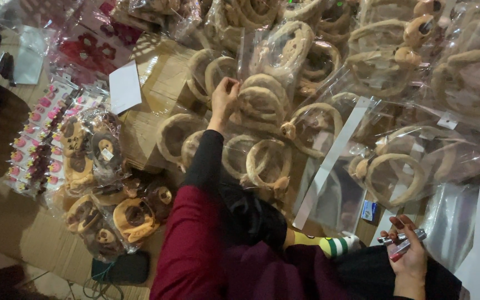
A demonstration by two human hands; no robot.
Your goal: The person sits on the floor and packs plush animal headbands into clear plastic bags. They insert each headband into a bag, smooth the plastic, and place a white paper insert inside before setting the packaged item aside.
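The left hand reaches far forward from a black cuff and dark red sleeve, its fingers pinched on the top edge of a clear plastic bag that holds a beige plush headband. That bag lies in the middle of a heap of like bags, touching its neighbours on every side — more beige fluffy hoops wrapped in clear plastic, spread over flattened cardboard.

The right hand sits low at the near edge, close to the body, closed around a small silvery metal tool with a touch of red under it; what kind of tool it is cannot be told. Just beside this hand lie empty clear bags with white strips, one strip running slantwise up toward the heap.

To the left, well apart from both hands, lies a pile of brown and orange plush headbands in bags, and further left a set of cards with small pink hair clips. A white paper slip rests on the cardboard near the red-patterned packets at the top left
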